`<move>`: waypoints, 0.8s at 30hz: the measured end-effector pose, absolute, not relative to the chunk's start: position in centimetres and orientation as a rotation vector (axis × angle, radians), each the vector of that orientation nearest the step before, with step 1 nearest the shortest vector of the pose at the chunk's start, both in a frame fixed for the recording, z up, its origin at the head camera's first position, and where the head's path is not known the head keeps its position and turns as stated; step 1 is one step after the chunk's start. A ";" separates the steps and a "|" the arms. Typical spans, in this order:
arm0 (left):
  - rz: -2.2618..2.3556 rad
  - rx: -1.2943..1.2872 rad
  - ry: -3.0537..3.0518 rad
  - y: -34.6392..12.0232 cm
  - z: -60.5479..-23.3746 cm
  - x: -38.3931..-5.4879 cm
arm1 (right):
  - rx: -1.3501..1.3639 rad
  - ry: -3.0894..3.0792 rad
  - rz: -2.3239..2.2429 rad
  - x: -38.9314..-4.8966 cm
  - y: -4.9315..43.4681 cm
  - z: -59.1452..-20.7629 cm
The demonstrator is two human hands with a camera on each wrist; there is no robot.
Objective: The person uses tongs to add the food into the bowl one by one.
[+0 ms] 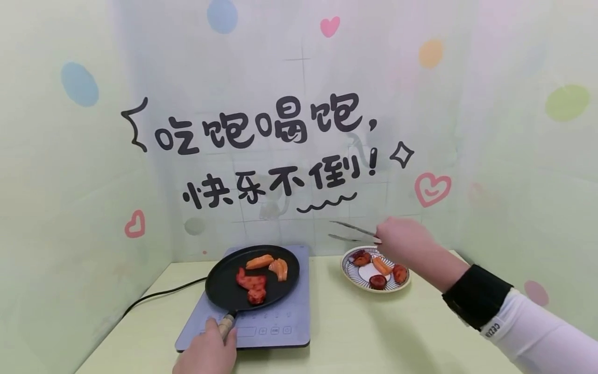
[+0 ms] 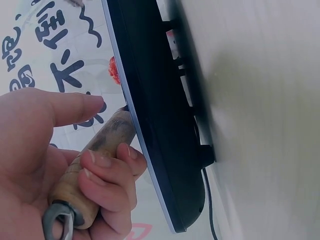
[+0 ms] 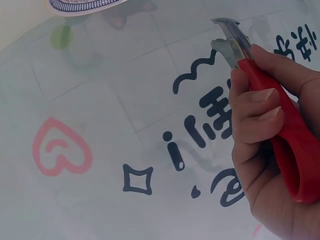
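Note:
My left hand (image 1: 205, 350) grips the wooden handle (image 2: 102, 150) of a black frying pan (image 1: 221, 285), fingers curled round it. The pan stands on a flat induction cooktop (image 1: 301, 311). In it lie a reddish chicken wing (image 1: 252, 283) and two orange food pieces (image 1: 279, 269). On the right, my right hand (image 1: 406, 240) holds red-handled metal tongs (image 3: 295, 145) in the air. Their two metal arms point left, apart, with nothing between them in the head view. Below that hand is a patterned plate (image 1: 348, 272), partly covered by the hand and forearm, with several food pieces on it.
A pale yellow table (image 1: 345, 332) carries the cooktop and plate. A black cable (image 1: 159, 293) runs off to the left from behind the pan. Pale curtain-like walls with printed hearts, dots and black Chinese characters close in the back and both sides.

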State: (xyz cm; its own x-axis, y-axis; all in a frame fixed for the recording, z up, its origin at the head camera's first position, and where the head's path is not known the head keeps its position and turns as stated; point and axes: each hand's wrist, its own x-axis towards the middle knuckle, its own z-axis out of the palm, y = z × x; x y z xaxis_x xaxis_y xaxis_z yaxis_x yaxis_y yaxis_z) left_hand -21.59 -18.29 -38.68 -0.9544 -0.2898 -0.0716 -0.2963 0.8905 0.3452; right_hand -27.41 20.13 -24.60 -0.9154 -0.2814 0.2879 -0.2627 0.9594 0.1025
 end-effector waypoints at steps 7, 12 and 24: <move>0.561 -0.463 3.038 -18.5 -39.0 -21.6 | 0.336 -2.866 0.003 -27.2 23.0 -26.2; 0.560 -0.470 3.038 -18.4 -39.0 -21.6 | 0.271 -2.895 0.061 -26.8 25.2 -27.4; 0.564 -0.475 3.064 -18.3 -39.1 -21.6 | 0.149 -2.934 0.244 -25.9 27.5 -31.8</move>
